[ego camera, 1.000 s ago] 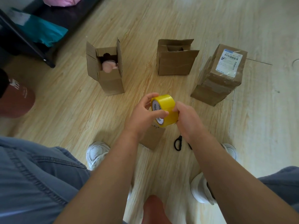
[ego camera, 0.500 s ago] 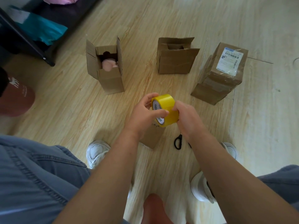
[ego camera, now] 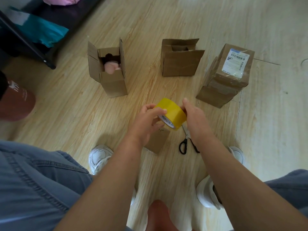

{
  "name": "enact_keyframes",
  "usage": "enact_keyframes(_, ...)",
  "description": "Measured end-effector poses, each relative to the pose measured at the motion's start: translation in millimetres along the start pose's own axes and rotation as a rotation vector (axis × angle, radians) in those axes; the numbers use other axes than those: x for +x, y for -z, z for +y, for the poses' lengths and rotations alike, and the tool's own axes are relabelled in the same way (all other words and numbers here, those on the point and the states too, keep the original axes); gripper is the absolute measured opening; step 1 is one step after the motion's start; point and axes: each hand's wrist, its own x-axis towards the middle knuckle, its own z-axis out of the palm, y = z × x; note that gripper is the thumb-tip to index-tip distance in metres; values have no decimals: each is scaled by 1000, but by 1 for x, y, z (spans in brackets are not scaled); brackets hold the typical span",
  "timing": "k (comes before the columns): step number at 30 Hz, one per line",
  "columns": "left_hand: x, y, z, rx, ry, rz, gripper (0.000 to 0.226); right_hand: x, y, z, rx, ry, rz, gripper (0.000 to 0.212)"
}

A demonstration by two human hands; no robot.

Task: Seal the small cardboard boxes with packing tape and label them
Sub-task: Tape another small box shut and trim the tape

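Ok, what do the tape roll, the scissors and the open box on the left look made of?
The tape roll looks like smooth yellow plastic film wound on a white printed core, probably card. The scissors have black handles, likely plastic, and pale blades that seem to be metal. The open box is matte brown cardboard, judging by its creased, stiff flaps.

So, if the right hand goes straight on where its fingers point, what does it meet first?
Probably the middle cardboard box, its flaps half closed. The right hand, holding the tape roll, is raised, so depth is unclear.
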Motion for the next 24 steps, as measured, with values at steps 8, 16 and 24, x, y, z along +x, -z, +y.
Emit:
enact_keyframes(8,-6,-7,3,444,-135,13,47,7,2,7,-105,115,112,53)
enact_keyframes(16,-8,-5,9,531,-94,-29,27,5,3,10,-159,133,135,53)
enact_keyframes(24,-7,-3,8,505,-78,-62,20,5,7,7,-170,111,152,51)
